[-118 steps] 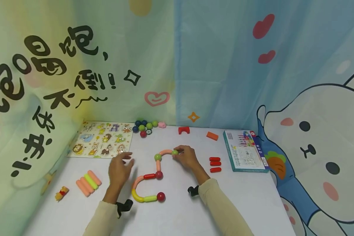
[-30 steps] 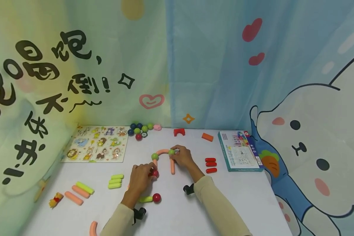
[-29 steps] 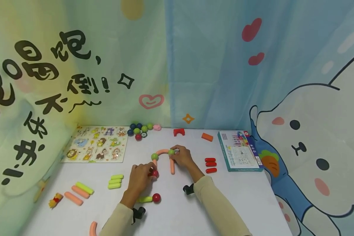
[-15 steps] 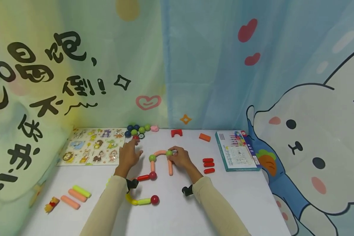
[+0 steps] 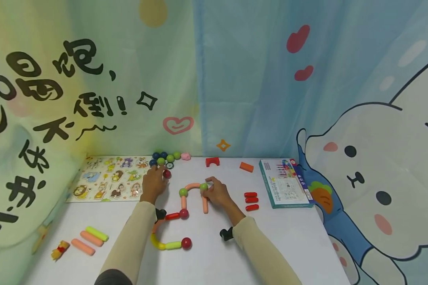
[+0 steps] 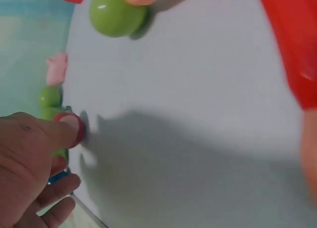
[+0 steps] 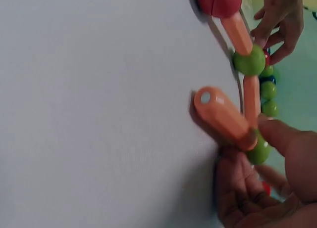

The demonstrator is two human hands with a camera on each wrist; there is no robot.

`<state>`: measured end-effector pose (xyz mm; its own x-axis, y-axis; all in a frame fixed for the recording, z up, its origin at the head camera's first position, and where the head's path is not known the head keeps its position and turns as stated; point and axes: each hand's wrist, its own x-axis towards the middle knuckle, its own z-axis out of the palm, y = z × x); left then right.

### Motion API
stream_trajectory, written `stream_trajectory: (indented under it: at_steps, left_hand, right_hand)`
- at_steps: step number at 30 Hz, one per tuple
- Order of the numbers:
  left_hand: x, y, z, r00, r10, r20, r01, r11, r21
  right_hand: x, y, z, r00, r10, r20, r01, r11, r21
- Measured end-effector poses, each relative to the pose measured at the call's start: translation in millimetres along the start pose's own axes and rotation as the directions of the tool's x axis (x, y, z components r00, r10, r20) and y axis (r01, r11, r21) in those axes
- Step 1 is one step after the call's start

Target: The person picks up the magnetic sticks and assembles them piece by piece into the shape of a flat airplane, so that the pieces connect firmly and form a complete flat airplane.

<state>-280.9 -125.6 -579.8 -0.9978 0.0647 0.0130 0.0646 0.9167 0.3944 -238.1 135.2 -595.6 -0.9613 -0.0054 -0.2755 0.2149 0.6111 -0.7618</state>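
My left hand [image 5: 153,183] is at the back of the table, its thumb and fingers pinching a red ball [image 5: 167,174] just in front of the ball cluster. In the left wrist view the thumb covers much of that red ball [image 6: 75,130]. My right hand [image 5: 217,192] pinches a green ball [image 5: 203,187] at the end of a joined chain. A straight orange rod [image 7: 225,116] extends from this ball toward me, its free end showing a silvery disc. A curved orange rod [image 5: 192,185] links it to another green ball [image 5: 183,192]; the chain continues to red balls [image 5: 186,243].
Green and dark blue balls [image 5: 161,161] cluster by an animal sticker board [image 5: 108,178]. Three red rods [image 5: 251,200] lie right, near a box [image 5: 287,183]. Orange rods [image 5: 83,246], a light-green rod [image 5: 97,233] and a bear figure [image 5: 60,250] lie left.
A straight orange rod has joined the right green ball. My left hand has gone from the chain's red ball to the back cluster and drawn a red ball slightly toward me. The right hand stays.
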Motion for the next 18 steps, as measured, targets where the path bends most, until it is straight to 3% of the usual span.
stream_trajectory:
  at_steps: [4, 10, 14, 18]
  left_hand:
    - [-6.4, 1.9, 6.3, 1.000, 0.006, 0.000, -0.006, 1.000, -0.027]
    - [-29.5, 20.1, 12.1, 0.999, 0.008, -0.037, -0.014, 0.986, -0.168]
    - [-57.9, 42.9, 19.4, 0.991, 0.061, -0.117, -0.087, 0.967, -0.239]
    - [-88.7, 65.8, 33.8, 0.973, 0.159, -0.169, -0.191, 0.963, -0.192]
  right_hand:
    - [-10.3, -4.8, 3.4, 0.997, 0.077, -0.018, -0.078, 0.995, -0.066]
    - [-23.6, -10.1, 2.9, 0.991, 0.133, -0.012, -0.133, 0.982, -0.132]
    - [-23.8, -8.5, -0.5, 0.989, 0.146, 0.030, -0.143, 0.986, -0.084]
    - [-21.8, -4.8, -5.4, 0.987, 0.146, 0.074, -0.145, 0.989, -0.013]
